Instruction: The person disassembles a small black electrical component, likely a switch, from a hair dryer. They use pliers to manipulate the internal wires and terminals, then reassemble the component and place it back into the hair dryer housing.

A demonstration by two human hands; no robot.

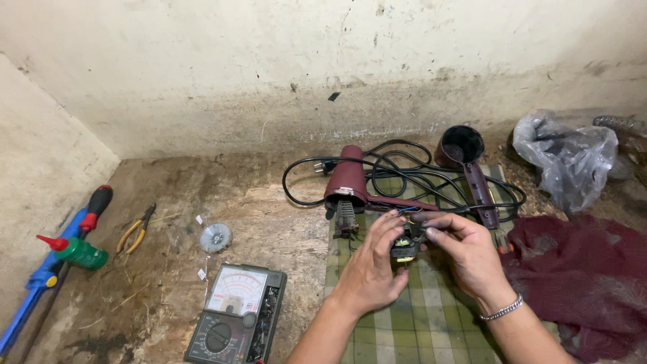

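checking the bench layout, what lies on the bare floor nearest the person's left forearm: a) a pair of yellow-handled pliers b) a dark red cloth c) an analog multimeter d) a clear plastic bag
c: the analog multimeter lies just beside the left forearm, whose left hand works with the right hand on a small black part; the pliers lie farther off toward the wall.

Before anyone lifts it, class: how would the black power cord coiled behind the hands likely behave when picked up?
The black power cord lies in loose overlapping loops, so it would probably be floppy and sag. Its loops cross the maroon dryer shell, so lifting may snag or drag that. The plug at its free end would likely dangle and swing.
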